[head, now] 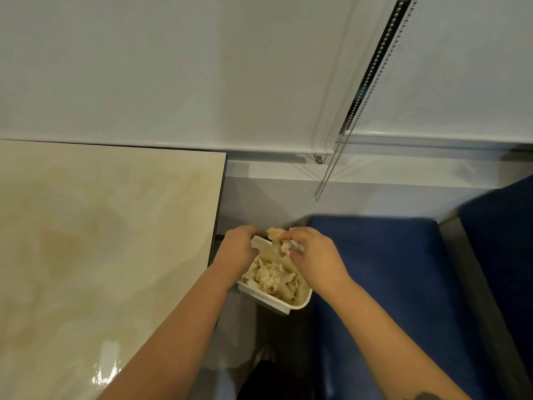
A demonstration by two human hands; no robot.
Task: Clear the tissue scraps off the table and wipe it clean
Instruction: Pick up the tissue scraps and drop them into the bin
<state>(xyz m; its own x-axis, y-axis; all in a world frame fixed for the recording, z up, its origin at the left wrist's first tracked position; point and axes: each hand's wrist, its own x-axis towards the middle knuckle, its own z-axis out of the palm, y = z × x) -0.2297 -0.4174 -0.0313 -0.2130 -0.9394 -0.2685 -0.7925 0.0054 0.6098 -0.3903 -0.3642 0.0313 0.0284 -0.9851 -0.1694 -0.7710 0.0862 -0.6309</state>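
Low centre of the frame — both hands over a white bin heaped with tissue scraps. The right hand clenches a crumpled scrap; the left hand seemingly grips a beige flap. The table fills the left.

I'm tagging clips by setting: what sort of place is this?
Probably a cafe or canteen booth by a window, though an office nook is possible. A glossy beige table stands beside a blue padded seat, with a white roller blind and its bead chain behind.
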